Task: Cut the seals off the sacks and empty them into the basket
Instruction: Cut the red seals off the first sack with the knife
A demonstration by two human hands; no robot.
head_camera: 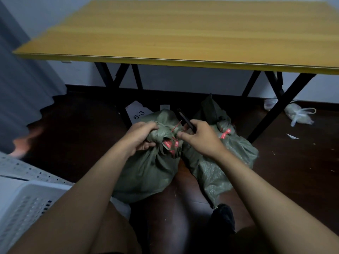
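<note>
**Blade at the red seal**

The red seal (171, 143) binds the neck of the near green sack (146, 169), between the hands. The left hand (139, 137) grips that bunched neck. The right hand (199, 137) clasps a dark cutter (185, 120), just right of the seal. A second sealed sack (225, 154) lies beyond the right hand; the white basket (23, 204) sits below left of the left forearm.

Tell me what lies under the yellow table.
Under the table: two tied green sacks, a paper marked 6-3, a white plastic bag. Sack contents are hidden.
</note>
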